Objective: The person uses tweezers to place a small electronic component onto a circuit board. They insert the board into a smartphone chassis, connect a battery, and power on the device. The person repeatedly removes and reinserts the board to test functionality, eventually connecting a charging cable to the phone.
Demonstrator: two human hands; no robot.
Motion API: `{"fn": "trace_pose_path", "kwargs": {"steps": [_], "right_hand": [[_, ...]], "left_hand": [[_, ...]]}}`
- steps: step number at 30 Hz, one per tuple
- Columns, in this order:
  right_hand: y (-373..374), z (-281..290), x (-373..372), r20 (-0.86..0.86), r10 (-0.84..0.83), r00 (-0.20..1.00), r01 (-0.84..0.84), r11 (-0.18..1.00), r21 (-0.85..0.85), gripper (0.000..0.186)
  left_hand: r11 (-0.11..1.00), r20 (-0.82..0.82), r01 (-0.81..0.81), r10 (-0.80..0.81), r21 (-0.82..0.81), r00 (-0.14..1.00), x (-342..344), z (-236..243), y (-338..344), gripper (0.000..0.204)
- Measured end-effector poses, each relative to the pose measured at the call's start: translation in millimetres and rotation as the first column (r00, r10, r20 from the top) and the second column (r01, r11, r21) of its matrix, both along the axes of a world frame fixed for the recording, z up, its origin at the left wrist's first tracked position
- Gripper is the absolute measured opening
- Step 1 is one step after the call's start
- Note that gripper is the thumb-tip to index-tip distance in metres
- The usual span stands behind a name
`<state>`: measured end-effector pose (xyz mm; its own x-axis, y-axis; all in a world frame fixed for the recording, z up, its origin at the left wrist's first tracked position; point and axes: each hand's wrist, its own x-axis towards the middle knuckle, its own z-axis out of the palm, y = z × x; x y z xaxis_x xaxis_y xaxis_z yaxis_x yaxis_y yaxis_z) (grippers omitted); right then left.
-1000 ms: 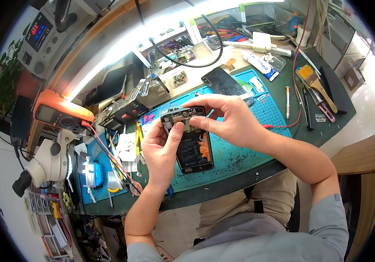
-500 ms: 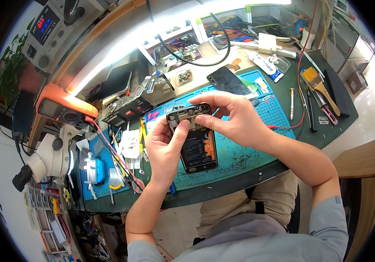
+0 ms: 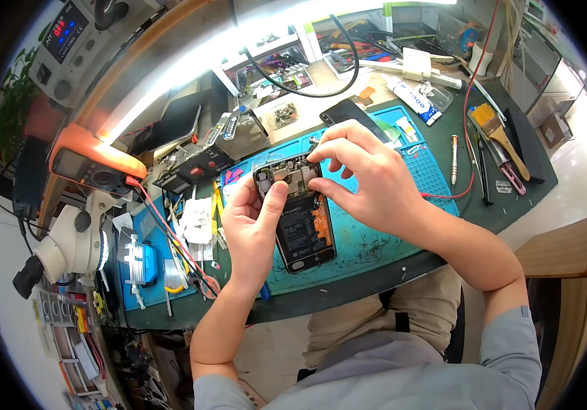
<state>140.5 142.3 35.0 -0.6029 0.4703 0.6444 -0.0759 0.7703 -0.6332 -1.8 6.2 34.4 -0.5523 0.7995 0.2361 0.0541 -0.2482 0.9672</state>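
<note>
An opened smartphone (image 3: 303, 229), its back off, is tilted up above the blue-green work mat (image 3: 368, 249). The black battery, an orange flex area and the circuit board at the top lie bare. My left hand (image 3: 249, 222) grips the phone's left side, thumb lying over the board and fingers behind the frame. At the upper right corner is my right hand (image 3: 368, 174), its thumb on the right edge by the board and its index fingertip near the top edge. Whether a small part sits between those fingertips cannot be made out.
A dark phone or back panel (image 3: 351, 117) lies on the mat's far side. An orange multimeter (image 3: 95, 164) with red and black leads stands left, near a white microscope (image 3: 68, 239). At right are a screwdriver (image 3: 454, 160), a brush (image 3: 502, 137) and a white-and-blue tube (image 3: 413, 99).
My right thumb has drawn back from the board toward the phone's right edge, and the index finger has bent higher. More of the board shows. My left hand keeps its grip.
</note>
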Motion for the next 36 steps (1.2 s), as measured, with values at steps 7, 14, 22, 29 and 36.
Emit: {"fn": "trace_pose_path", "kwargs": {"steps": [7, 14, 22, 29, 36], "right_hand": [[5, 12, 6, 0.144, 0.029, 0.989, -0.005, 0.986, -0.165, 0.018], [4, 12, 6, -0.038, 0.133, 0.990, -0.135, 0.865, -0.484, 0.014], [2, 5, 3, -0.059, 0.152, 0.987, -0.163, 0.926, -0.341, 0.024], [1, -2, 6, 0.016, 0.084, 0.996, -0.086, 0.992, 0.091, 0.035], [0, -7, 2, -0.046, 0.028, 0.999, -0.016, 0.970, 0.242, 0.028]], "left_hand": [[0.995, -0.009, 0.092, -0.092, -0.044, 0.996, 0, -2, -3, 0.041], [0.992, -0.002, 0.117, -0.117, -0.054, 0.993, 2, -4, -4, 0.051], [0.990, 0.060, 0.138, -0.136, -0.034, 0.989, 0, -3, -6, 0.053], [0.989, 0.043, 0.143, -0.141, -0.043, 0.989, -1, -5, -6, 0.054], [0.986, 0.050, 0.155, -0.152, -0.055, 0.987, -2, -5, -7, 0.056]]}}
